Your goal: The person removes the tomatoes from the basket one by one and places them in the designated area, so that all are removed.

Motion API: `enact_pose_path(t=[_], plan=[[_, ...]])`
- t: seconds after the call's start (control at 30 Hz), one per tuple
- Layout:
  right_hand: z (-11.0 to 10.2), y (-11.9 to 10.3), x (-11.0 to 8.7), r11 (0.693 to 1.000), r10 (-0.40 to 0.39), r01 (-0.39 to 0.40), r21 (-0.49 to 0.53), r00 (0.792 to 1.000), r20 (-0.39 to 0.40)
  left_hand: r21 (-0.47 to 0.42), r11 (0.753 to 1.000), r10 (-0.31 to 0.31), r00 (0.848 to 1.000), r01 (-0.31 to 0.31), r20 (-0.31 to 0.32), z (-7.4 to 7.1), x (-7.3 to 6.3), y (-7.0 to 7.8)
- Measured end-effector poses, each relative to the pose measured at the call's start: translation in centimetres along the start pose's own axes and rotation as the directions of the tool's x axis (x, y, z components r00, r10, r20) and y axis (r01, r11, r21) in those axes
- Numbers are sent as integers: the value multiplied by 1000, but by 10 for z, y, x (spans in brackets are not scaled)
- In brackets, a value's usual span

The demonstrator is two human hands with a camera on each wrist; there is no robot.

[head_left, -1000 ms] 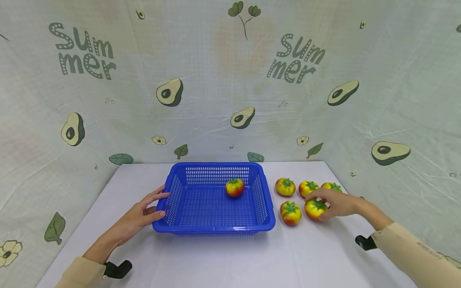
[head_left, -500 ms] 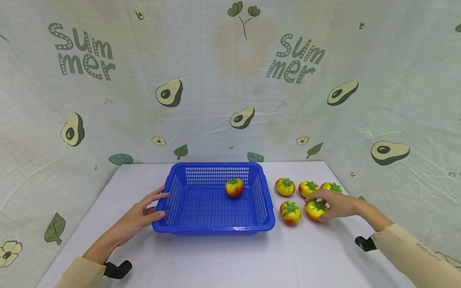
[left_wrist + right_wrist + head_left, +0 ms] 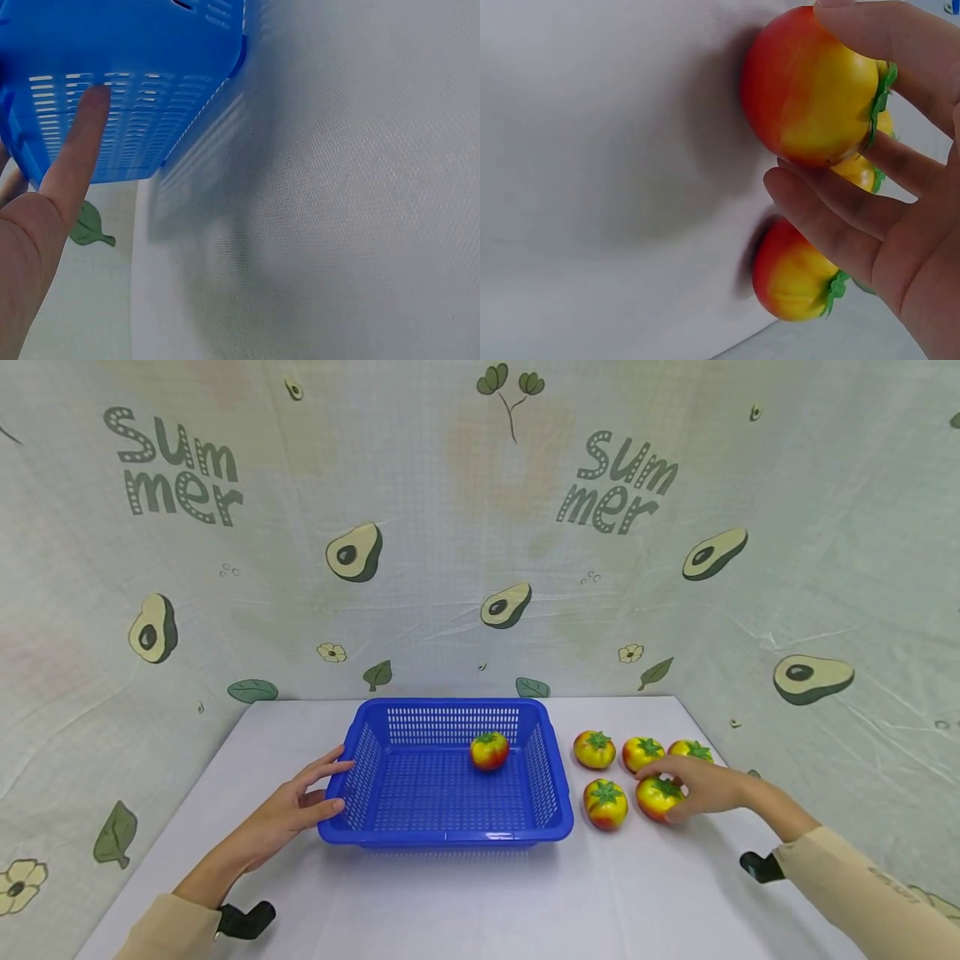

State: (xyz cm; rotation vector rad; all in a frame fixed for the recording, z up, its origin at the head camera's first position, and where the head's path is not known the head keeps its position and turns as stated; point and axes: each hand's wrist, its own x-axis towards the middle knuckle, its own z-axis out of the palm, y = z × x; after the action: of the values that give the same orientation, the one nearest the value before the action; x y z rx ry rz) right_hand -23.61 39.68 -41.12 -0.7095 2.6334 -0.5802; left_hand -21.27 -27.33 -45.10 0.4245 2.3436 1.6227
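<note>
My right hand (image 3: 701,787) grips a red-and-yellow persimmon (image 3: 657,799) with a green leafy top, at the right of the table. In the right wrist view, thumb and fingers (image 3: 832,217) lie around the held persimmon (image 3: 810,90), which sits close to the white cloth. My left hand (image 3: 281,818) holds the left rim of a blue plastic basket (image 3: 450,837). The left wrist view shows one finger (image 3: 82,142) against the basket's slotted outer wall (image 3: 150,52). Inside the basket, towards the back right, lies one persimmon (image 3: 489,752).
More persimmons stand around the right hand: one nearer the basket (image 3: 605,804), one behind it (image 3: 594,749), one at the back (image 3: 642,753) and another partly hidden by the hand (image 3: 691,748). Patterned cloth (image 3: 435,652) walls off the table's back and sides.
</note>
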Motion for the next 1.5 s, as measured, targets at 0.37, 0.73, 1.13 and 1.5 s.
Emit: enact_pose_path(t=[0.37,0.73,1.13,1.5], plan=[[-12,-6,0,998,-59,59,-1,998,-10,-12,1000,4,1000,-4,-4,1,1,-1],[-45,-42,9,999,-34,32,-37,998,-59,-3,1000,5,1000,-5,-2,1,0,-2],[-56,-93,52,987,-145,131,-94,976,-164,-26,1000,8,1000,-7,5,0,1,-3],[-38,-128,114,965,-258,246,-92,954,-154,-20,1000,9,1000,-9,4,0,1,-3]])
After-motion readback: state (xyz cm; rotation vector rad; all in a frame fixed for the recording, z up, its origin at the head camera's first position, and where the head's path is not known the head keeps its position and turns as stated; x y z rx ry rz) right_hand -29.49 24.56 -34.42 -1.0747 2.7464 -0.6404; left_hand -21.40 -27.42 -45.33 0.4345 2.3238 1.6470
